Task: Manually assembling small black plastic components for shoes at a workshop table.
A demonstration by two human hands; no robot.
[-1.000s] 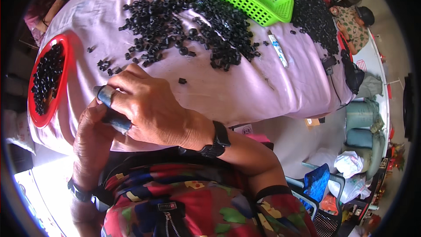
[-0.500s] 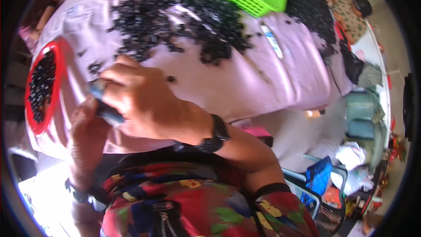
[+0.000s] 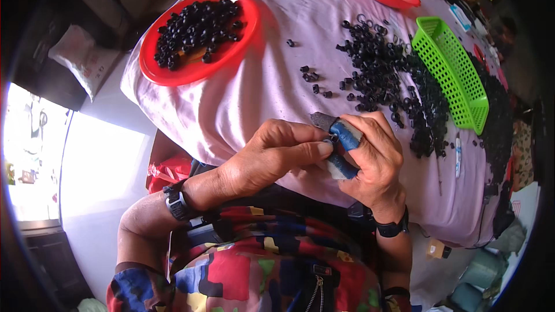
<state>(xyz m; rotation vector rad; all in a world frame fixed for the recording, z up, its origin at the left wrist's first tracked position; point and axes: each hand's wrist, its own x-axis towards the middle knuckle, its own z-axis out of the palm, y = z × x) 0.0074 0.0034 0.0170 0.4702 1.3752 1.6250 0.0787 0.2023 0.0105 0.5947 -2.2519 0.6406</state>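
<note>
My left hand (image 3: 283, 149) pinches a small black ring-like piece (image 3: 333, 138) between thumb and forefinger. From the other side, my right hand (image 3: 373, 159) closes on the same piece. Its thumb and forefinger wear grey covers wound with blue tape (image 3: 346, 134). The covers and fingertips partly hide the piece. Both hands are over the near edge of the table, which has a pink cloth (image 3: 248, 115). Beyond them lies a loose pile of small black parts (image 3: 376, 63), with a few strays nearer the hands.
A red plate (image 3: 148, 60) heaped with black parts sits at the left, and another red plate (image 3: 399, 1) stands at the far side. A green slotted basket (image 3: 448, 72) lies right of the pile. Near it is a white and blue pen-like stick (image 3: 458, 155).
The view has swung left, bringing the near red plate fully into sight. My hands show farther right in the picture, still together, with the small piece now visible between the fingers.
</note>
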